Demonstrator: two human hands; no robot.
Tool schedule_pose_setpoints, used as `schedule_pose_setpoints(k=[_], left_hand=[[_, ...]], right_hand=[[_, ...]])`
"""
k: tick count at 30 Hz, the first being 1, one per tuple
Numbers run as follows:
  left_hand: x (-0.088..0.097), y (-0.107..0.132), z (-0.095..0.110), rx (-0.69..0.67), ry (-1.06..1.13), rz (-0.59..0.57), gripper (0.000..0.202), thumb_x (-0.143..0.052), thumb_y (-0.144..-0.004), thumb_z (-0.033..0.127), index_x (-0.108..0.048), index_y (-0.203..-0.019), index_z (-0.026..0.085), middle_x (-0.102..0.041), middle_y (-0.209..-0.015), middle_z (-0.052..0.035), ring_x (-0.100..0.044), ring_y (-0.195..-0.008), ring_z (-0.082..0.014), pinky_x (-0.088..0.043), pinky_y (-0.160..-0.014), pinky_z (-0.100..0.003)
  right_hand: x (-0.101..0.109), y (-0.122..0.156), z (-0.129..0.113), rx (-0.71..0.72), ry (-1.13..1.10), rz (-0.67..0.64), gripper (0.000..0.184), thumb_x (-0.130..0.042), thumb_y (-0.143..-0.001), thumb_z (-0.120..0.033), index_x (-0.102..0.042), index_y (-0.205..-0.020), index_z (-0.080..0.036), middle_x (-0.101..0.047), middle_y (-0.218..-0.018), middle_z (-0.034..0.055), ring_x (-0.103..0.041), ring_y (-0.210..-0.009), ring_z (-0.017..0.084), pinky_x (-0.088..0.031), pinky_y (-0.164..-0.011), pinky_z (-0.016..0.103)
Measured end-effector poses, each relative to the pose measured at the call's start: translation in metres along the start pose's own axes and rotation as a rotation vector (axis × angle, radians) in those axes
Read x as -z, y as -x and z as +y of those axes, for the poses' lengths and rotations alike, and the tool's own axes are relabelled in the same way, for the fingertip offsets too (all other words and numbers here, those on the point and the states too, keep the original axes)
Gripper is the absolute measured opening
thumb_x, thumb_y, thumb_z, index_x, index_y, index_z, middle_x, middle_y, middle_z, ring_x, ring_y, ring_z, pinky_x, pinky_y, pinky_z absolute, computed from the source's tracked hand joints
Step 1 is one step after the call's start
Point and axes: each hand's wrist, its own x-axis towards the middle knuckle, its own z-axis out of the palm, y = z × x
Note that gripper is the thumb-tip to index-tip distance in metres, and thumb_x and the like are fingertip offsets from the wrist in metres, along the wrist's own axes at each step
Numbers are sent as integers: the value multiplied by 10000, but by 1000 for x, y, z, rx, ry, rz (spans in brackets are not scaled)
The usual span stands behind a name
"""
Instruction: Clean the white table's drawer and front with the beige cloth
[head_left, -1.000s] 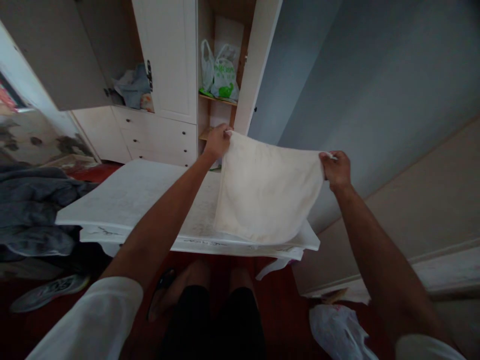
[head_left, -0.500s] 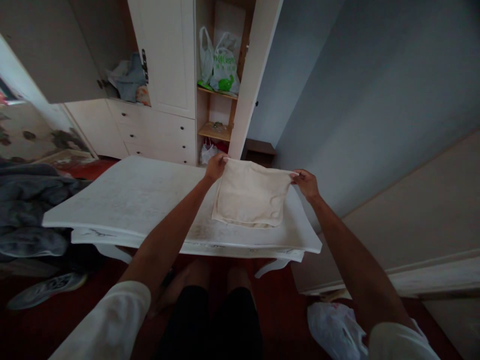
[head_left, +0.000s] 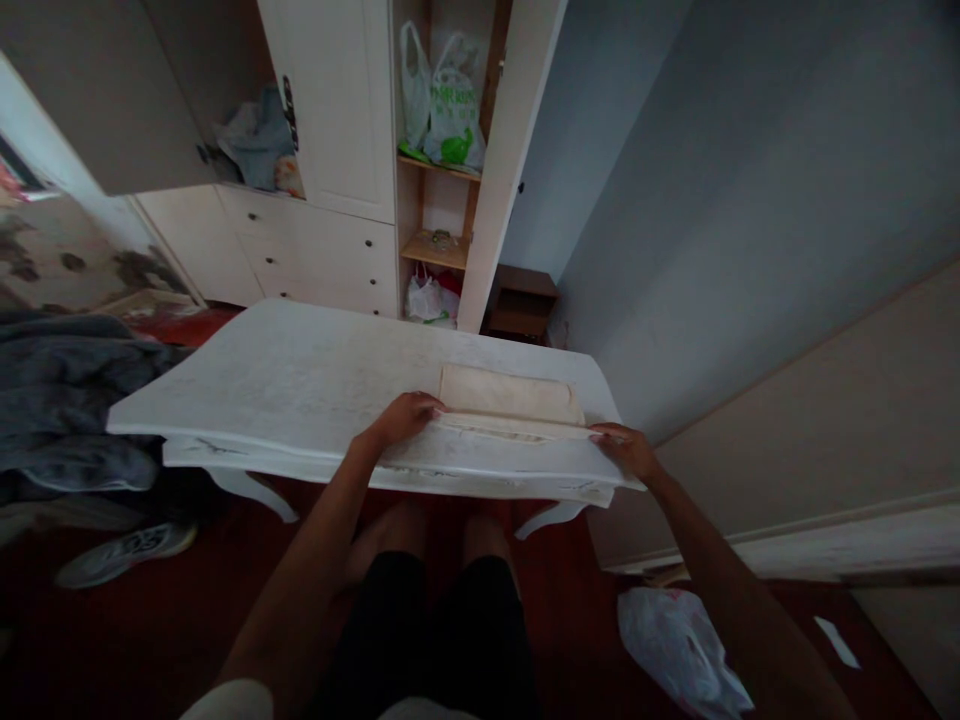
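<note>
The left hand point(head_left: 409, 414) and right hand point(head_left: 625, 448) are pinching opposite ends of the folded cream cloth point(head_left: 510, 393), which is resting on the white desk point(head_left: 322, 365); uneven pulling could be skewing its layers.

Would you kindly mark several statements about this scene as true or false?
1. The left hand and the right hand pinch opposite ends of one edge of the cream cloth. True.
2. The cream cloth is at the left end of the white table. False: it is nearer the table's right end.
3. A plastic bag with green print stands on a shelf of the cabinet. True.
4. The right hand is inside the cabinet. False: it is over the table, at the right end of the cloth.
5. A white plastic bag lies on the floor. True.
</note>
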Motion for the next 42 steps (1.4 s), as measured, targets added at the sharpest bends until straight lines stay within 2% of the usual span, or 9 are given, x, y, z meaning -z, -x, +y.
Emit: schedule_pose_setpoints(k=[4,9,14,16,21,26,29,35,42], left_hand=[[15,0,4,-102,-127,121,200,-574,-876,221,-761,-947,222,-763,-1005,-77,-692,-982,-232,-536,-960,-425],[19,10,3,-108,-64,399,233,-541,-930,290,-753,-973,203,-719,-1100,-107,-663,-1062,-235,-529,-990,-439],[14,38,-6,-32,-82,24,195,-615,-847,328,-764,-913,222,-723,-1167,-112,-646,-1155,-278,-510,-1039,-481],[16,43,-3,18,-54,11,256,-648,-840,413,-754,-979,227,-707,-1230,-109,-640,-1177,-278,-487,-1074,-478],[21,6,8,238,20,208,475,-575,-897,536,-636,-1220,193,-681,-1270,-123,-681,-1085,-250,-566,-907,-381],[4,-77,8,518,-105,187,649,-621,-902,423,-449,-1438,101,-653,-1316,-196,-700,-1063,-247,-530,-952,-345],[-7,-114,4,535,-256,133,737,-644,-887,400,-398,-1498,68,-599,-1393,-245,-617,-1248,-298,-478,-1040,-367],[-13,-130,-15,519,-265,6,209,-670,-801,247,-770,-975,188,-764,-1118,-119,-685,-1120,-274,-500,-986,-320],[-9,-128,-34,567,-188,43,138,-681,-776,267,-772,-849,193,-778,-1047,-109,-687,-1107,-283,-516,-932,-300]], right_hand=[[-5,-6,-8,159,41,-27,388,-682,-835,-624,-818,-929,-273,-775,-1118,98,-719,-1073,291,-569,-1000,500],[-13,-11,-22,313,188,176,260,-616,-950,-453,-796,-1036,-286,-725,-1218,90,-677,-1135,262,-568,-1011,466],[-21,2,-12,360,205,-27,241,-613,-942,-409,-789,-1052,-287,-700,-1268,103,-639,-1207,275,-555,-1024,485],[-15,7,-7,339,176,-99,287,-641,-910,-390,-761,-1151,-290,-666,-1346,106,-607,-1267,289,-512,-1078,522],[-6,-11,-20,154,96,44,430,-569,-906,-349,-649,-1321,-267,-625,-1388,112,-598,-1273,282,-533,-1037,496],[-30,-80,-53,-318,257,107,563,-608,-911,-422,-548,-1401,-151,-647,-1309,184,-674,-1096,262,-543,-978,412],[-42,-120,-62,-412,302,67,506,-729,-825,-353,-646,-1285,-159,-690,-1248,164,-659,-1152,280,-507,-1023,387],[-31,-155,-49,-568,268,1,76,-782,-742,-145,-731,-798,-155,-747,-824,69,-722,-908,218,-569,-809,275],[-4,-136,-16,-769,173,-40,246,-642,-983,-367,-660,-1062,-135,-692,-944,25,-666,-744,126,-588,-665,286]])
